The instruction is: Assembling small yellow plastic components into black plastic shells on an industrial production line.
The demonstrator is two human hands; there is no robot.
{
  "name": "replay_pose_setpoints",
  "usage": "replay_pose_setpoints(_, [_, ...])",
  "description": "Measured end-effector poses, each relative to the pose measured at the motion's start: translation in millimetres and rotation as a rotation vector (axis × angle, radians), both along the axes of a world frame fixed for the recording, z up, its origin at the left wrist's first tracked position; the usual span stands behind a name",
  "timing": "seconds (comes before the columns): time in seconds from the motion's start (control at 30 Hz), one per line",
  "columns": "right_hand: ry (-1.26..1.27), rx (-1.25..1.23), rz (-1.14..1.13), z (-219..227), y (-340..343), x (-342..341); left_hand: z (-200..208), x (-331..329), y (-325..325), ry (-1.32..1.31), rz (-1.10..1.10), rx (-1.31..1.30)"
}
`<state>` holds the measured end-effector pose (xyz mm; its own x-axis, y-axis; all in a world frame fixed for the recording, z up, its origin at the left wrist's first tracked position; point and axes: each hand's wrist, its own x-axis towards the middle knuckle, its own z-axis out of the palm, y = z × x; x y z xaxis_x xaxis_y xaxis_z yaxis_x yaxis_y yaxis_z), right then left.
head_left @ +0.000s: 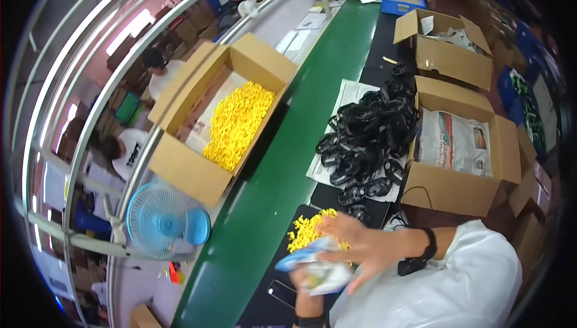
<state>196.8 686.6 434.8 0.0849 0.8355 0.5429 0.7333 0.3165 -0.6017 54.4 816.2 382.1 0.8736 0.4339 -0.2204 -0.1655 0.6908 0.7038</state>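
As the head view showed it, left hand [300,280]: at 6 o'clock, closed around the lower-left edge of a packet; motion blur hid its finger positions.
Packet [329,275]: white and blue, tilted, near the bottom at 6 o'clock, in the left hand; its print was too blurred to make out.
Right hand [365,247]: at 5 o'clock, wide open with the fingers spread, partly in front of the packet; whether it touched the packet could not be told.
Small yellow pieces [305,232]: heaped loosely just beyond the packet, toward 12 o'clock from it, on the black surface.
Phone-like slab [281,293]: dark and flat, at 8 o'clock from the packet.
Black strappy items [375,129]: piled at 3 o'clock, partly over a white sheet [351,90].
Bench [336,45]: topped by a long green strip, running from 1 o'clock down to 7.
Left carton [186,168]: open at 10 o'clock, with a large mound of yellow pieces [240,126] inside.
Right carton [448,194]: open at 3 o'clock, holding a white printed bag [454,141].
Far carton [451,62]: open at 2 o'clock.
Blue bin [401,7]: at 1 o'clock.
Fan [159,220]: light blue, at 8 o'clock.
Co-worker [129,147]: in white, at 9 o'clock behind the metal rails.
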Motion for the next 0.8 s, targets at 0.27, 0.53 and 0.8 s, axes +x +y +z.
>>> replay_pose_setpoints(0.27, [-0.014,0.091,0.030,-37.9,15.4,-6.3,12.1,7.6,-26.9,-0.205,-0.024,-0.161])
replay_pose_setpoints(0.53, [0.025,0.356,-0.255,18.8,36.2,-15.8,63.4,62.5,-30.2,-0.478,0.039,-0.126])
replay_pose_setpoints(0.8, [-0.207,0.628,0.225,135.2,69.7,-37.2,143.9,96.0,-16.8,-1.033,1.197,0.591])
